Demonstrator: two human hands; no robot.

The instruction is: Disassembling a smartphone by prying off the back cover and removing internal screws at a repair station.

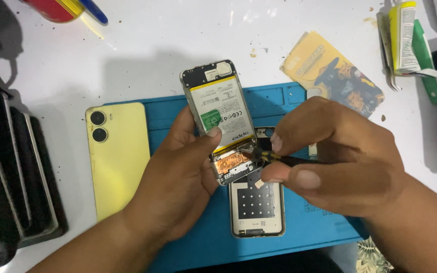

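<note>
Gripping an opened smartphone (221, 121) above the blue repair mat (279, 222), camera end pointing away, the left hand (178, 177) steadies it; the right hand (330, 156) pinches a black screwdriver (279, 158) lying crosswise, tip at the phone's lower end.

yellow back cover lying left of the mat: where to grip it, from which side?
Take the yellow back cover by its long edges around the middle, coming from above. It lies flat, half on the blue mat, with nothing on top. The left hand is nearest but holds the opened phone. Avoid the camera end at the top.
</note>
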